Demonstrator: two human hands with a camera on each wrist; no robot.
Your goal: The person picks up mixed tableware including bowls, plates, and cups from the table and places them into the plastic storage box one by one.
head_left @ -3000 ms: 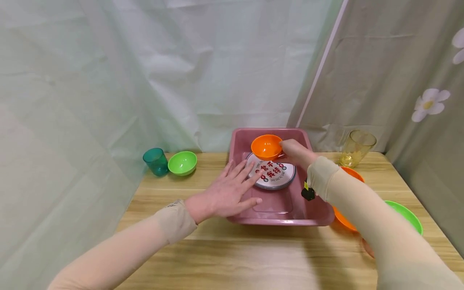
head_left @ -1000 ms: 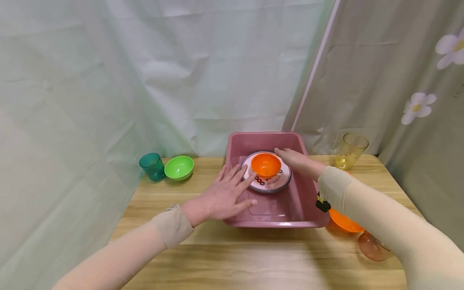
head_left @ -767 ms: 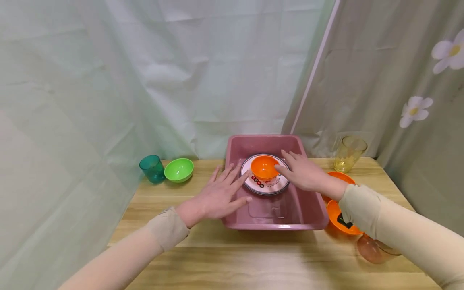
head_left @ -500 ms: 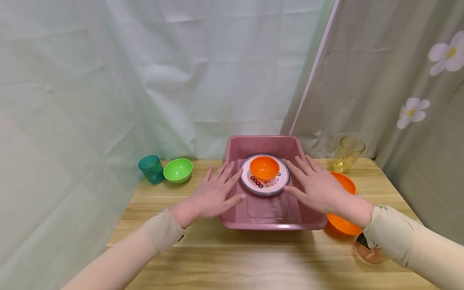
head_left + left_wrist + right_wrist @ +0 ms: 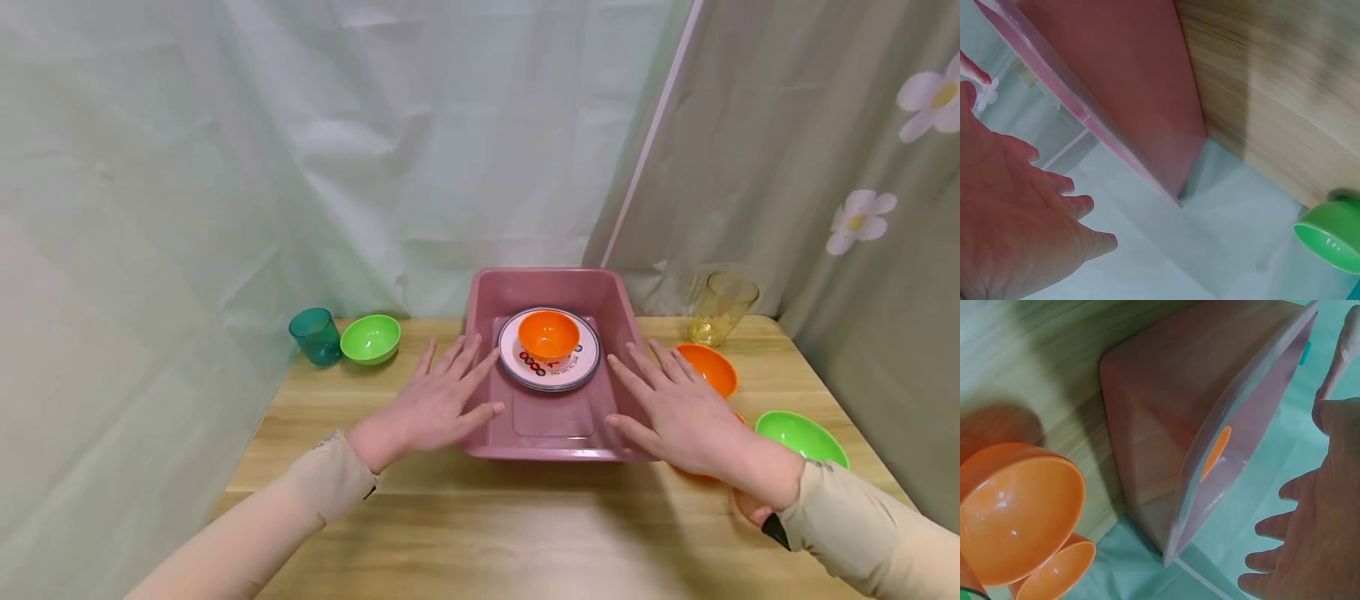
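Fingers spread and straight, my left hand (image 5: 431,406) hovers at the left side of a pink plastic basin (image 5: 555,447); the left wrist view shows it apart from the rim. On the basin's right side my right hand (image 5: 686,412) is likewise spread and holds nothing. Inside the basin a small orange bowl (image 5: 549,335) sits upright on a stack of white printed plates (image 5: 570,379) with dark rims. Beside the basin, partly behind my right hand and forearm, are another orange bowl (image 5: 708,371), a larger-looking orange bowl (image 5: 1022,512) and a green bowl (image 5: 801,437).
At the back left stand a teal cup (image 5: 316,337) and a green bowl (image 5: 371,339). A clear yellow glass (image 5: 722,308) is at the back right. A reddish see-through vessel (image 5: 748,507) is mostly hidden under my right wrist. Hanging sheets (image 5: 450,167) enclose the wooden table (image 5: 480,533).
My right hand has let go of the small orange bowl, now on the plates, and moved right and toward me with fingers spread. My left hand has shifted slightly left.
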